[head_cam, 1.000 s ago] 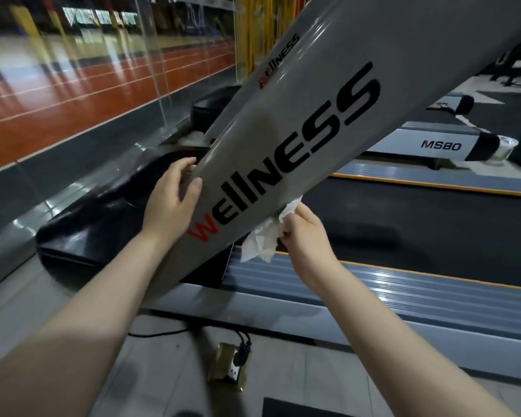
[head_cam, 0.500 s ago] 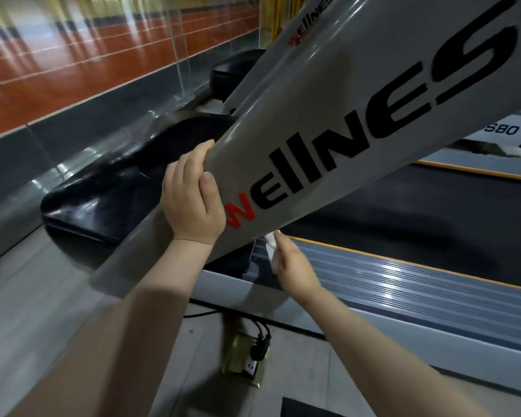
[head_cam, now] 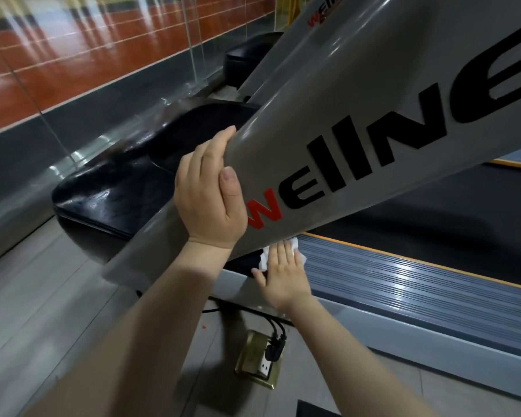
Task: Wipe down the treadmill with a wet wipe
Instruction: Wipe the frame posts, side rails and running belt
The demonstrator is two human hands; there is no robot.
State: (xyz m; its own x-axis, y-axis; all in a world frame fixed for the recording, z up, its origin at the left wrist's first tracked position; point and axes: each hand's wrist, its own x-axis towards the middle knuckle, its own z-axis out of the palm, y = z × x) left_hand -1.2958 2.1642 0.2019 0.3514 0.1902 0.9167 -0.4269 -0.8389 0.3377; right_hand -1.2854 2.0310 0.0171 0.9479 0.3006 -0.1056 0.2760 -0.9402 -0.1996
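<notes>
A grey treadmill upright (head_cam: pixel 358 121) with black and red lettering slants across the view from upper right to lower left. My left hand (head_cam: pixel 208 200) grips its lower part, fingers curled over the far edge and thumb on the near face. Below the upright, my right hand (head_cam: pixel 283 275) lies flat with straight fingers on a white wet wipe (head_cam: pixel 265 258), pressing it on the front end of the grey ribbed side rail (head_cam: pixel 403 290). Most of the wipe is hidden under the hand. The black running belt (head_cam: pixel 433 218) lies beyond the rail.
A glossy black motor cover (head_cam: pixel 112 200) sits left of the upright. A brass floor socket (head_cam: pixel 260 361) with a black plug and cable lies on the grey floor below my right hand. A glass wall (head_cam: pixel 73 94) runs along the left. A second upright (head_cam: pixel 319 22) stands behind.
My right hand dropped from under the upright to the side rail and flattened on the wipe. My left hand slid a little down the upright. The view moved closer and lower.
</notes>
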